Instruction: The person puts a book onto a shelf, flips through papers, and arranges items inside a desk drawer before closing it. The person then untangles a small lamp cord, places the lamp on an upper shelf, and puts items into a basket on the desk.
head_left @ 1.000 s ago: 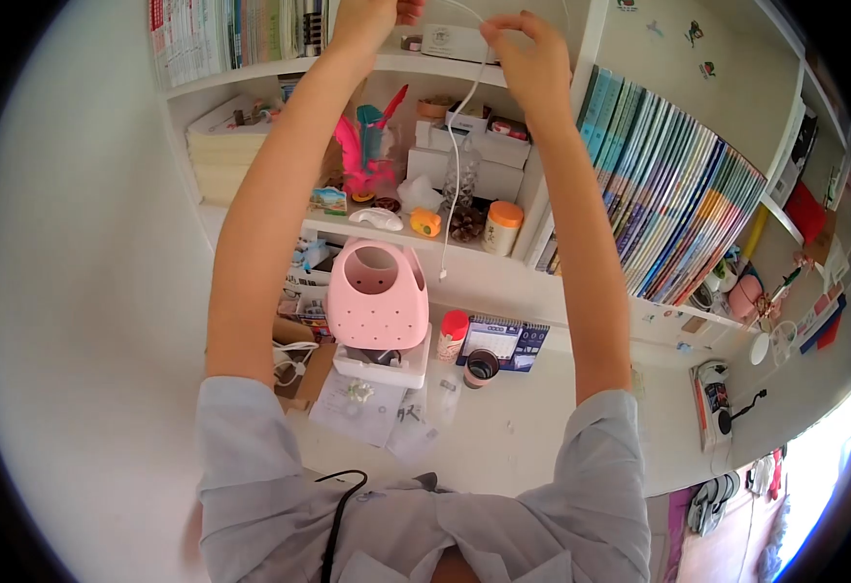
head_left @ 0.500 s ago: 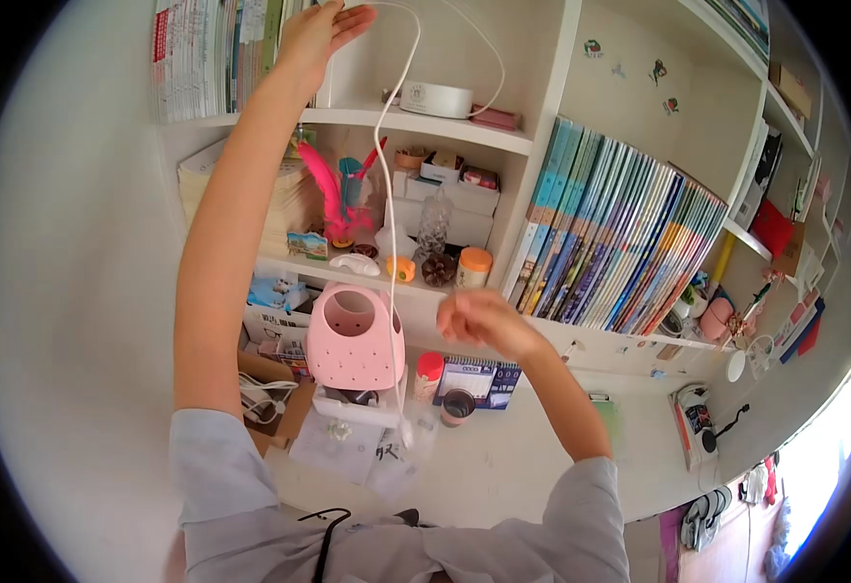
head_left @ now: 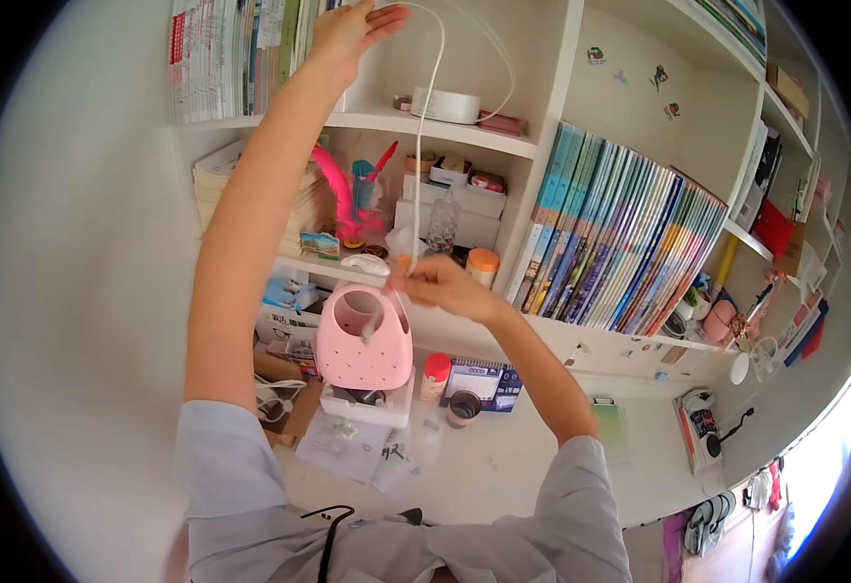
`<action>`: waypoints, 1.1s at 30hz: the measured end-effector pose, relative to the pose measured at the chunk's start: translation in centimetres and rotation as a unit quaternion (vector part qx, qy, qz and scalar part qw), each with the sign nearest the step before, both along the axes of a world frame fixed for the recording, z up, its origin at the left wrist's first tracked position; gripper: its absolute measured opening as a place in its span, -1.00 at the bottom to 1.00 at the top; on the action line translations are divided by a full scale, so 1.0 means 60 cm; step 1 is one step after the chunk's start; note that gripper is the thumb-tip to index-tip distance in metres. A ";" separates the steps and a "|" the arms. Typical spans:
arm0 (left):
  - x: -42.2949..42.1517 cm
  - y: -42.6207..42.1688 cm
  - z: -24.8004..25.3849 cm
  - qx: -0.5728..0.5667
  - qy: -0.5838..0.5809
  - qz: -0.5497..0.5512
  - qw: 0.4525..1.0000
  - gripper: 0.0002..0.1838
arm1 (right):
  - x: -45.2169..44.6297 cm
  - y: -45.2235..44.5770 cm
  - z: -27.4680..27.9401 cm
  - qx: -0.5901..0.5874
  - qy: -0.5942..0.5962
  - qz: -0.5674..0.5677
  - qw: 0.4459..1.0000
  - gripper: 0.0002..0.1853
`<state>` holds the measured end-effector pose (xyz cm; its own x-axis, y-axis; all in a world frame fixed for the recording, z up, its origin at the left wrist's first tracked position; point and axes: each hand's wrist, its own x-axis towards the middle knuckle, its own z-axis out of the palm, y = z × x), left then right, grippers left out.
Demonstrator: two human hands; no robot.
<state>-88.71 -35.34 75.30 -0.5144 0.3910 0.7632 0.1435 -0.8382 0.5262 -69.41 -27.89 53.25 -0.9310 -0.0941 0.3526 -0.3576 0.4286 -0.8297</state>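
Observation:
A white cable (head_left: 420,155) hangs from my left hand (head_left: 348,37), which is raised at the top by the upper shelf, its thumb side at the cable and other fingers stretched out. Lower down, my right hand (head_left: 442,285) pinches the same cable in front of the shelf edge. The cable's loose end is blurred over the pink perforated holder (head_left: 363,355). Another stretch of cable loops behind, down to the round white device (head_left: 446,105) on the upper shelf.
Book rows stand at upper left (head_left: 220,63) and right (head_left: 620,228). Feathers (head_left: 348,194), an orange-lidded jar (head_left: 482,264) and boxes fill the middle shelf. On the desk (head_left: 532,464) are a red-capped bottle (head_left: 435,376), a cup (head_left: 463,409), a calendar (head_left: 489,382) and papers (head_left: 343,444).
My right hand first came down from the top, then moved up and left onto the hanging cable and closed on it. The cable's lower end has swung left. The view has shifted.

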 end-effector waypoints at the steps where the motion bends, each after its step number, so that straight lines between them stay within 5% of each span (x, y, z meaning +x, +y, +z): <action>1: -0.008 -0.007 0.004 0.002 0.002 0.002 1.000 -0.78 | 0.018 -0.012 0.000 0.019 -0.022 -0.030 0.999 -0.73; 4: -0.028 -0.027 0.010 -0.002 0.052 0.056 0.997 -0.73 | 0.063 0.007 -0.010 0.010 0.007 -0.059 0.998 -0.74; 6: -0.031 -0.030 0.008 0.020 0.085 0.045 0.995 -0.74 | 0.082 0.030 -0.002 -0.107 0.139 -0.117 0.977 -0.80; 8: -0.014 -0.025 0.015 0.021 0.096 0.041 0.994 -0.74 | 0.114 0.008 0.069 -0.140 0.228 -0.300 0.916 -0.76; 10: -0.004 -0.011 0.024 0.021 0.105 0.038 0.994 -0.75 | 0.118 0.027 0.135 -0.120 0.369 -0.274 0.880 -0.74; 13: 0.002 0.020 0.039 0.000 0.121 0.076 0.990 -0.75 | 0.103 0.028 0.216 -0.074 0.397 -0.325 0.855 -0.72; 15: 0.021 0.033 0.040 -0.027 0.093 0.121 0.988 -0.77 | 0.086 0.028 0.248 0.064 0.446 -0.436 0.779 -0.76; 16: 0.014 0.043 0.041 -0.026 0.094 0.119 0.988 -0.77 | 0.075 0.039 0.262 0.066 0.447 -0.437 0.777 -0.76; 18: 0.002 0.064 0.039 -0.017 0.102 0.187 0.977 -0.73 | 0.049 0.065 0.289 0.275 0.473 -0.549 0.632 -0.77; 21: 0.014 0.079 0.026 -0.019 0.096 0.266 0.959 -0.81 | -0.012 0.074 0.330 0.380 0.439 -0.594 0.557 -0.81; 27: -0.031 0.112 -0.004 -0.086 0.157 0.277 0.944 -0.67 | -0.068 0.126 0.346 0.508 0.224 -0.627 0.546 -0.81; 31: -0.052 0.101 -0.038 -0.161 0.207 0.279 0.924 -0.69 | -0.081 0.158 0.296 0.493 0.222 -0.638 0.548 -0.88; 33: -0.044 0.090 -0.066 -0.154 0.258 0.347 0.888 -0.77 | -0.080 0.176 0.275 0.530 0.342 -0.593 0.500 -0.86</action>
